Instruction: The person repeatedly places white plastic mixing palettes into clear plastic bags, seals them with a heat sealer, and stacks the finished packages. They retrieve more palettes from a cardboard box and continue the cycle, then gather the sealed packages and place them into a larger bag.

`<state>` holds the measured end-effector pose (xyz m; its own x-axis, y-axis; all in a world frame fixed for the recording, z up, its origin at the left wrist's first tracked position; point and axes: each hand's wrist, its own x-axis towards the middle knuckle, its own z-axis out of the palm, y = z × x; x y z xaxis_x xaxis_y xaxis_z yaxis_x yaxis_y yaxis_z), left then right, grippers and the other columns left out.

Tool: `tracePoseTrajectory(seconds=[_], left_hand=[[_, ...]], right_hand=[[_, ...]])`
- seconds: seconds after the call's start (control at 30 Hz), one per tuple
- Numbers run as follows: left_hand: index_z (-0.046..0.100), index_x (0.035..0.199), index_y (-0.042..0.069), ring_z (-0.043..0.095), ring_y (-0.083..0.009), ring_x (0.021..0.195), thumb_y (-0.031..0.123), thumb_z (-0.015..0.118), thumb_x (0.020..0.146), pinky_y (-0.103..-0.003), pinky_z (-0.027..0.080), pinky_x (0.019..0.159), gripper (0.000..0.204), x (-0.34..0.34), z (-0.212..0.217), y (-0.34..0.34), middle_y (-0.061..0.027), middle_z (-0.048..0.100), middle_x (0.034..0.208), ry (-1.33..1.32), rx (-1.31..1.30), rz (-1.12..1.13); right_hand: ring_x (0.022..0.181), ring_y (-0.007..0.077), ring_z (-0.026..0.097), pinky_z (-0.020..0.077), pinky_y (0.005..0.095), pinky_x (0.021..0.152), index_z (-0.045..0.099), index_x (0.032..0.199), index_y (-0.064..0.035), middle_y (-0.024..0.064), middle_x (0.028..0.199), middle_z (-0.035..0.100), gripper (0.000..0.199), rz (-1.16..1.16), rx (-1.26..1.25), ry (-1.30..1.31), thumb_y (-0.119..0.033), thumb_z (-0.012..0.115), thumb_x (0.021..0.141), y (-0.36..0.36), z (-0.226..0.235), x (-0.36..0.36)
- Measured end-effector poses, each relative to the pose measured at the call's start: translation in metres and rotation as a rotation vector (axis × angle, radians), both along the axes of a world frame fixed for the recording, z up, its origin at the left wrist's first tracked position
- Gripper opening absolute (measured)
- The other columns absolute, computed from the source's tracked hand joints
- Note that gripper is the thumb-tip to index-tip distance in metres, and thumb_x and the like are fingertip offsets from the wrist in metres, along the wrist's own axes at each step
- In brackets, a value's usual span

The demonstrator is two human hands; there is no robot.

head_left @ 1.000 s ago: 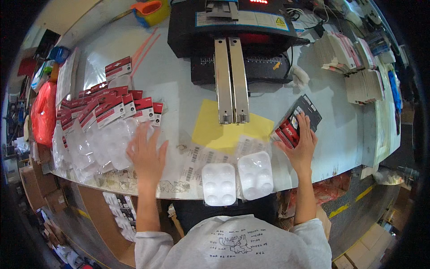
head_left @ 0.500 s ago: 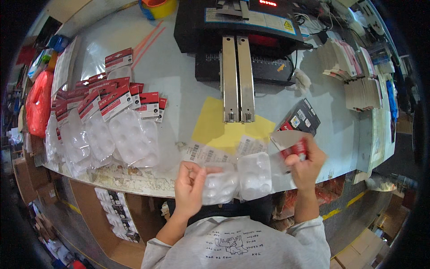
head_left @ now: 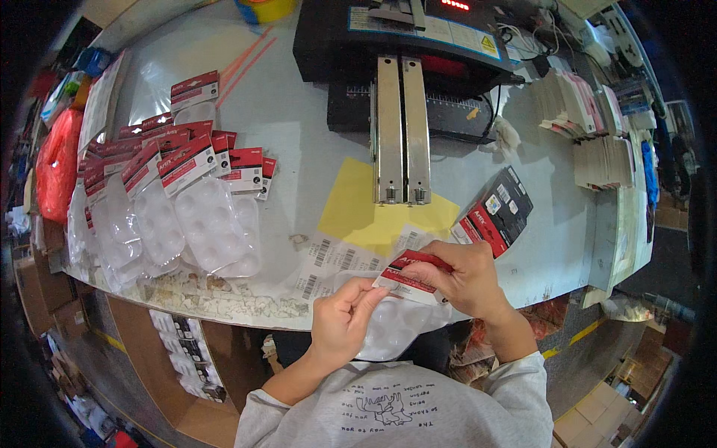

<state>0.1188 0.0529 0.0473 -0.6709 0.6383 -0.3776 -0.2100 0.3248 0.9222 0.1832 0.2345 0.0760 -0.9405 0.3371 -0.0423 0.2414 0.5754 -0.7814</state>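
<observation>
Over the table's near edge I hold a white plastic paint palette (head_left: 392, 326) with round wells. My left hand (head_left: 342, 317) pinches its upper left side between thumb and fingers. A red and white header card (head_left: 409, 275) lies across the top of the palette, with my right hand (head_left: 472, 282) closed on its right part. Whether the palette is inside a clear bag here is hard to tell. Just beyond my hands lies a sheet of barcode labels (head_left: 346, 260). To the right rest more header cards (head_left: 499, 210), black and red.
A black machine (head_left: 418, 37) with two long metal bars (head_left: 402, 134) stands at the back, its bars reaching over a yellow sheet (head_left: 347, 198). Bagged palettes with red cards (head_left: 213, 220) are heaped at left. Stacked cards (head_left: 605, 160) stand at right; a cardboard box (head_left: 213, 373) sits below.
My right hand has moved left with the header card, bringing it over the palette. Two palettes showed side by side before; now one shows beneath my hands.
</observation>
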Motion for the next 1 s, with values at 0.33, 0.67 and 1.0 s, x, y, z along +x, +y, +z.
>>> tracePoseTrajectory(seconds=[0.33,0.67,1.0], left_hand=[[0.064,0.084,-0.003,0.047,-0.004,0.06,0.012,0.061,0.089,-0.021,0.038,0.053,0.016,0.0,-0.01,0.002,0.0001,0.059,0.065,0.137,0.107,0.234],[0.063,0.085,-0.004,0.047,-0.0052,0.064,0.014,0.057,0.092,-0.021,0.039,0.058,0.021,-0.002,-0.02,0.004,0.0,0.058,0.068,0.156,0.055,0.36],[0.052,0.088,-0.003,0.048,-0.0113,0.068,0.021,0.04,0.098,-0.028,0.041,0.064,0.028,-0.026,-0.048,0.038,-0.0084,0.056,0.071,0.243,-0.06,0.289]], right_hand=[[0.05,0.0145,0.06,0.0451,0.0262,0.047,0.069,0.086,0.0007,0.0102,0.069,0.066,0.023,-0.251,-0.432,0.01,-0.021,0.071,0.08,0.03,-0.009,0.011],[0.055,0.0102,0.06,0.0421,0.0205,0.045,0.068,0.088,0.0042,0.008,0.071,0.066,0.019,-0.23,-0.926,-0.301,-0.014,0.064,0.085,0.016,-0.027,0.044],[0.054,0.0105,0.056,0.0436,0.0236,0.049,0.065,0.082,0.0037,0.0057,0.067,0.062,0.018,-0.469,-1.042,-0.031,-0.013,0.06,0.085,0.014,-0.06,0.01]])
